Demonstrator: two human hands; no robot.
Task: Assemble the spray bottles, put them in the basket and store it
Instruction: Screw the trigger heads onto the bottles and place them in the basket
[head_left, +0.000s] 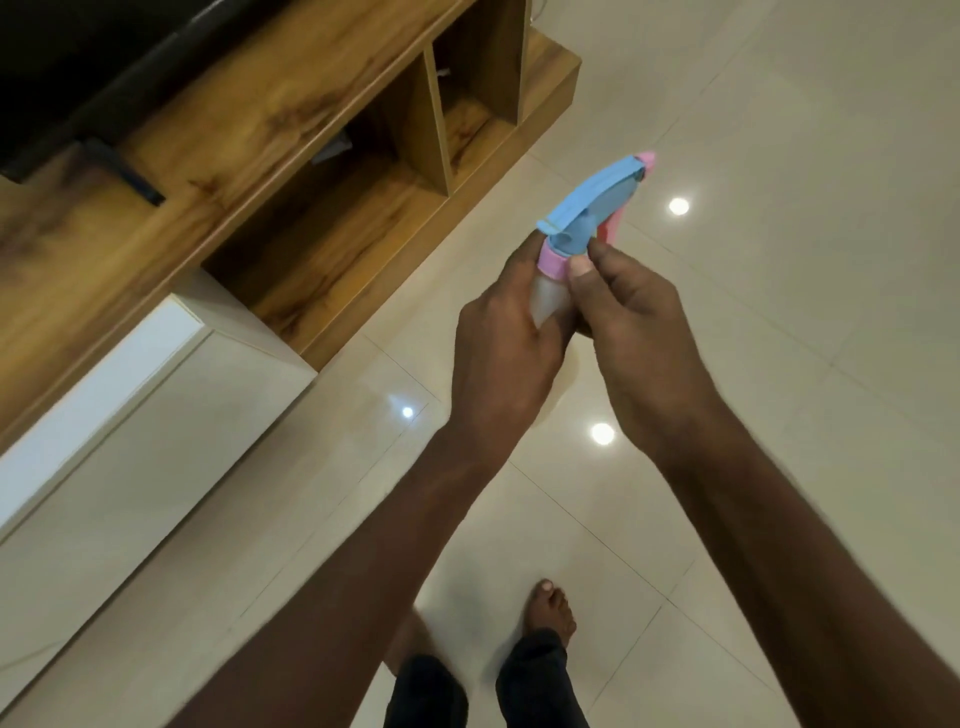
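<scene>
A spray bottle (550, 296) with a translucent white body is held up in front of me above the floor. Its blue trigger head (597, 208) has a pink nozzle tip, pink trigger and a pink collar (551, 264) at the neck. My left hand (506, 353) wraps the bottle body, hiding most of it. My right hand (634, 332) pinches the pink collar with thumb and fingers. No basket is in view.
A wooden TV unit (291, 119) with open cubbies runs along the left, a dark screen on top. A white cabinet (135, 395) stands below it. Glossy beige floor tiles (779, 260) fill the right. My bare feet (550, 613) stand near the bottom.
</scene>
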